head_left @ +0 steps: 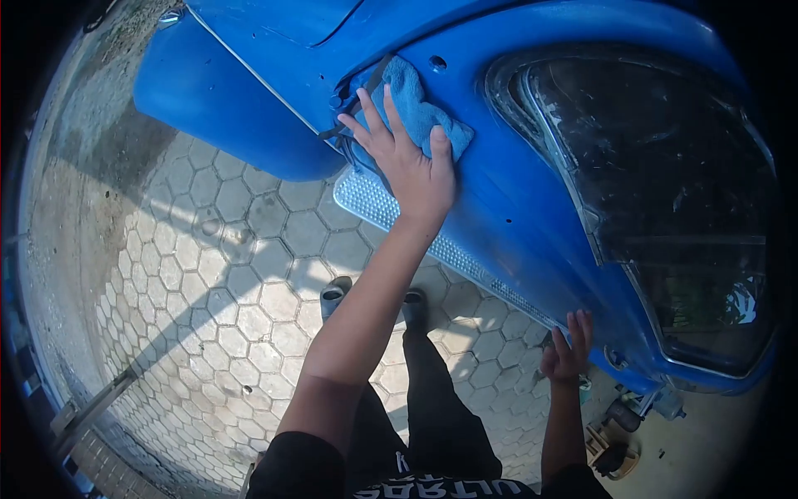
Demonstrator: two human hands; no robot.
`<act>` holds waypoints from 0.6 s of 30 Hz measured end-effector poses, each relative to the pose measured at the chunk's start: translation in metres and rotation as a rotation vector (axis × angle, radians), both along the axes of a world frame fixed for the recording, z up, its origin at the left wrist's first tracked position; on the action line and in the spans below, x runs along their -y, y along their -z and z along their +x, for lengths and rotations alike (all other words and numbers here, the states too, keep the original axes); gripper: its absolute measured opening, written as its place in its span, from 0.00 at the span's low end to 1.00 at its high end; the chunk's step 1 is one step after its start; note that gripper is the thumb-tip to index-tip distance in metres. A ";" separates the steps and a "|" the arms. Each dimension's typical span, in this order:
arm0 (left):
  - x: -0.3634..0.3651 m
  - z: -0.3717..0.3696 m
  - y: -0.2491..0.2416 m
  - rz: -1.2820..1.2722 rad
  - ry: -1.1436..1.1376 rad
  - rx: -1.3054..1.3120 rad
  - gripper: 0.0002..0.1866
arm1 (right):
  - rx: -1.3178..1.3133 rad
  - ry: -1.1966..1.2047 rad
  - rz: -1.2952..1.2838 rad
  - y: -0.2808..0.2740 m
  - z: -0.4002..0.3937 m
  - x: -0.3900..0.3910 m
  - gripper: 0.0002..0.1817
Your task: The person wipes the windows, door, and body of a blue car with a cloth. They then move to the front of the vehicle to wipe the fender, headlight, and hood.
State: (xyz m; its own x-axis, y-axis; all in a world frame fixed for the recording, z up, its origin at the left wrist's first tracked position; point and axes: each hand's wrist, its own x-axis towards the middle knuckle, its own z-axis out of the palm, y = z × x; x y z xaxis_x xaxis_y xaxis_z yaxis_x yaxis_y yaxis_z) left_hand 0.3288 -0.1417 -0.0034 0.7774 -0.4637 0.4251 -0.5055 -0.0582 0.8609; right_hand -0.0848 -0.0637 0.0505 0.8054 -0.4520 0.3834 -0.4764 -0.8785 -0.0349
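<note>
My left hand [407,162] lies with fingers spread on a blue cloth [407,83], which rests bunched against the blue car body [515,191]. The thumb and palm press on the cloth, while two fingertips reach past its edge toward a dark seam with loose dark strips. Lower right, my right hand [568,351] is held up beside the car's lower edge, fingers extended and nothing in them. Its fingertips overlap the end of the silvery textured running board [457,256] in this view.
A rounded blue fender [233,96] bulges out at upper left. Dark window glass [665,183] fills the right side. Hexagonal paving [249,316] lies below, with my shoes [334,293] near the running board. A small wooden stool [619,461] and other items stand at lower right.
</note>
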 end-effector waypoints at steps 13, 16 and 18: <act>-0.117 0.000 -0.008 0.087 0.624 -0.229 0.31 | 1.494 0.197 1.824 0.060 0.310 -0.057 0.34; -0.127 0.018 -0.017 0.088 0.642 -0.175 0.32 | 1.215 0.151 1.505 0.043 0.333 -0.046 0.34; -0.130 0.026 -0.022 0.054 0.635 -0.254 0.34 | 1.179 0.211 1.428 0.041 0.339 -0.046 0.27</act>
